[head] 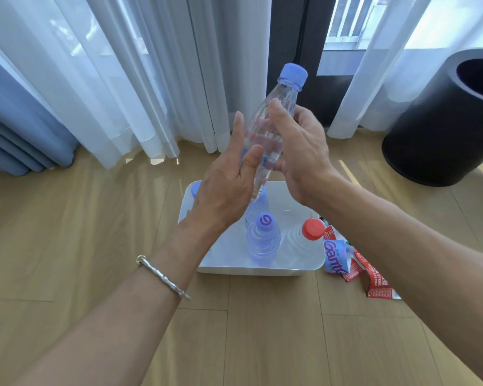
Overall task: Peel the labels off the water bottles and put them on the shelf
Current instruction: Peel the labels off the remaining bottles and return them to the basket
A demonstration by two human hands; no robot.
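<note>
1. Here the held bottle [273,118] is clear plastic with a pale blue cap, tilted so the cap leans up and to the right, raised above the white tray [304,267] on the wooden floor [95,218].
2. Its body looks bare and ribbed; a small bluish patch shows low on its side beside the left thumb, too blurred to read.
3. The right hand [301,151] wraps the bottle's right side, thumb across the front, gripping it.
4. The left hand [229,179] lies flat against the bottle's left side, fingers straight and unclenched, thumb touching the lower body.
5. In the tray stand a blue-capped bottle [263,240] and a red-capped bottle [304,240], side by side.
6. Peeled labels [354,266], blue and red, lie crumpled on the floor just right of the tray.
7. The held bottle's base is hidden behind the left hand; another blue cap at the tray's far left corner is mostly covered by that hand.
8. A black bin [441,129] is cut off at the right edge.
</note>
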